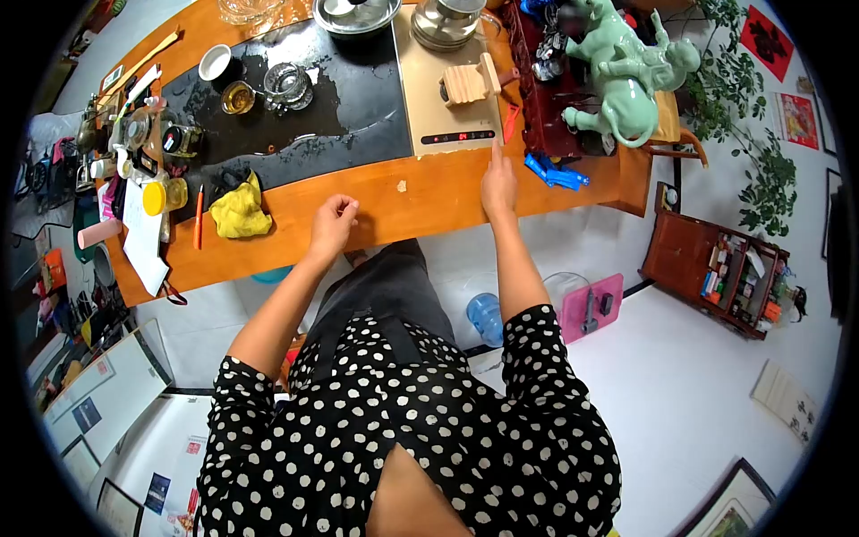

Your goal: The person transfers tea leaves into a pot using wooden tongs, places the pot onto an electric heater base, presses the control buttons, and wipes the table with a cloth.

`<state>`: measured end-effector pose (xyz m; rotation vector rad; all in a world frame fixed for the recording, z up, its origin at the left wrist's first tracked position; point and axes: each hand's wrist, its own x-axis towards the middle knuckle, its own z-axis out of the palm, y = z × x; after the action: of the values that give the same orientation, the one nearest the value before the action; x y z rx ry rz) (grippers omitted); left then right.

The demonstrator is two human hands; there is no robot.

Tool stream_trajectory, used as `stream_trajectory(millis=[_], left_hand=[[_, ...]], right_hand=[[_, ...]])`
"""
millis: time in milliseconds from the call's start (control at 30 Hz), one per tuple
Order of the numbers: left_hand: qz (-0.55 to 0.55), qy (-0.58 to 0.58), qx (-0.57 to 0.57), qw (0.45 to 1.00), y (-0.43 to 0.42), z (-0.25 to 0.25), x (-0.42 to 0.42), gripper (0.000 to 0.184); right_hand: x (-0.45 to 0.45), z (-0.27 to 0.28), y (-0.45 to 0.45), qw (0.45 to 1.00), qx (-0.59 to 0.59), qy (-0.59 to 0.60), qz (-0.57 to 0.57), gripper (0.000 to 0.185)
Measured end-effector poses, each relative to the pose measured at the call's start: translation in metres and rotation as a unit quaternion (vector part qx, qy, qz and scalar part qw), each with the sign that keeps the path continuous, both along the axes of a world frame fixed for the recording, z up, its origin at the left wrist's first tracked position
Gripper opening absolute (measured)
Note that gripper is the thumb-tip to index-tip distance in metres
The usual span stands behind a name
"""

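Observation:
My right hand point(499, 190) points forward with its index finger stretched out and the other fingers folded in. Its fingertip is at the right end of a black control strip point(447, 138) with lit red marks, on the front of a gold-coloured panel point(429, 98). Whether the tip presses it I cannot tell. My left hand point(333, 225) is loosely closed over the table's front edge, with nothing visible in it. A crumpled yellow cloth point(240, 209) lies to its left. On the panel stand a wooden block-like holder point(469, 82) and a glass kettle point(442, 25).
A wet black tea tray point(358, 134) carries a glass teapot point(288, 86), a cup of amber liquid point(238, 98) and a white cup point(215, 63). A green elephant figurine point(622, 80) stands at right, near a blue packet point(557, 173). A yellow-lidded jar point(165, 196) sits at left.

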<state>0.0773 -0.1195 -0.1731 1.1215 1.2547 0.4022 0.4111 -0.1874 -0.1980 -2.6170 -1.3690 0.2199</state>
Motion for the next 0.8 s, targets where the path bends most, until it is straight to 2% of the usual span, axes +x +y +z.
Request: stream_trajectory(millis=[233, 800], left_hand=[[-0.010, -0.005, -0.009, 1.000, -0.021, 0.006, -0.021, 0.016], [0.012, -0.030, -0.062, 0.998, -0.036, 0.006, -0.041, 0.015]], right_hand=[[-0.003, 0.004, 0.014, 0.999, -0.048, 0.002, -0.011, 0.060], [-0.004, 0.006, 0.022, 0.996, -0.070, 0.016, -0.051, 0.061]])
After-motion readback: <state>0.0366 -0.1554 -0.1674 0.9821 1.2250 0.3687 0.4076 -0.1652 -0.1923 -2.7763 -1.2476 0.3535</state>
